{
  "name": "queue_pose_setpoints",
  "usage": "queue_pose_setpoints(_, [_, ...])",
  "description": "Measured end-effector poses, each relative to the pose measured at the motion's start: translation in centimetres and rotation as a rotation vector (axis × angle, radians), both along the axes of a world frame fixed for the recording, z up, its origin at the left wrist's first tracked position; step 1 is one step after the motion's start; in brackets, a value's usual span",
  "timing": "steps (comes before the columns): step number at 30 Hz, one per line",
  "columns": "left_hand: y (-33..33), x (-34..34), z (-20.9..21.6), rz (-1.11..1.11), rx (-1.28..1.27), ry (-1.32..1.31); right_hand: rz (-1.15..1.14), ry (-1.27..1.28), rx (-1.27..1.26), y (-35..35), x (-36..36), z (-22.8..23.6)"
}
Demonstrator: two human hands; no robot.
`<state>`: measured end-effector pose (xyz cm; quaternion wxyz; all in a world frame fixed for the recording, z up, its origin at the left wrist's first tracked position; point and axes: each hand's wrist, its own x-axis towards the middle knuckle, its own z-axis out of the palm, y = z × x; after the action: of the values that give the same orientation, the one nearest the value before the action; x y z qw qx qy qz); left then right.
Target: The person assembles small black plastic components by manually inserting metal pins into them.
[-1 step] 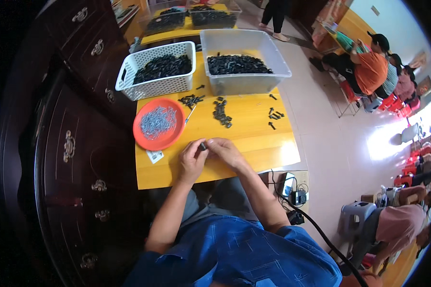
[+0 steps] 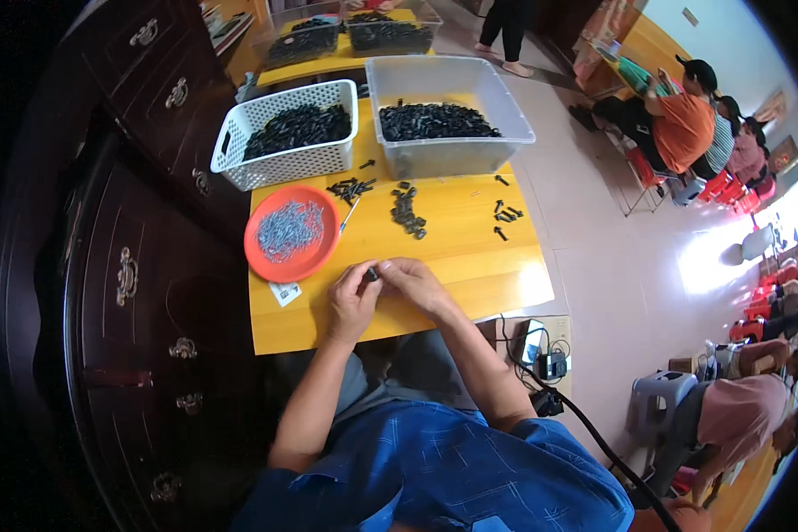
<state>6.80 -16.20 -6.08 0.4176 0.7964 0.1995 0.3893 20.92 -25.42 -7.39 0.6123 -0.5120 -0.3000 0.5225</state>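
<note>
Near the front edge of the yellow table, my left hand (image 2: 353,297) pinches a small black plastic part (image 2: 371,274) between thumb and fingers. My right hand (image 2: 411,282) meets it from the right, fingertips closed against the same part; its exact shape is partly hidden. Left of my hands stands a red plate (image 2: 255,257) with many small silvery metal pins or screws (image 2: 290,230). Beyond my hands lie a cluster of short black pieces (image 2: 406,213) and a pile of longer black pieces (image 2: 350,189). Several black T-shaped pieces (image 2: 506,213) lie toward the right edge.
A white perforated basket (image 2: 301,165) and a clear plastic bin (image 2: 457,158), both holding black parts, stand at the table's far side. A slim tool (image 2: 349,215) lies beside the plate. Dark drawers (image 2: 124,337) rise at left. A black cable (image 2: 585,424) runs at right; people sit beyond.
The whole view has shifted very slightly, and the black part sits at a slightly different angle between my fingertips. Otherwise my hands keep their place.
</note>
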Motion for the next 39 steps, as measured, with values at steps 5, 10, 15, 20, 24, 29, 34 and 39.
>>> queue_pose_setpoints(5, [-0.2, -0.1, -0.3, -0.023, -0.056, 0.051, -0.013, -0.197, -0.022, -0.2, -0.2, 1.4])
queue_pose_setpoints(10, [-0.7, 0.4, 0.0, -0.012, -0.056, -0.008, -0.014, -0.346, -0.014, 0.3, 0.7, 1.7])
queue_pose_setpoints(15, [0.2, 0.3, -1.5, 0.007, -0.289, -0.007, -0.125, -0.462, 0.046, 2.8, 2.5, 6.9])
queue_pose_setpoints(20, [-0.1, 0.6, -0.8, 0.004, -0.262, 0.034, -0.192, -0.418, 0.100, 6.6, 4.5, 8.4])
queue_pose_setpoints(24, [0.0, 0.3, -1.3, 0.011, -0.275, 0.019, -0.186, -0.429, 0.118, 9.8, 5.0, 8.3])
queue_pose_setpoints(29, [0.0, 0.5, -2.0, -0.030, -0.333, -0.024, -0.196, -0.652, 0.002, 12.0, 6.1, 8.6])
queue_pose_setpoints(34, [0.2, 0.2, -2.0, -0.013, -0.248, -0.002, -0.248, -0.851, -0.070, 16.8, 7.6, 10.5])
queue_pose_setpoints(39, [0.1, 0.5, -2.6, -0.043, -0.324, -0.032, -0.451, -1.080, 0.085, 21.4, 7.4, 13.0])
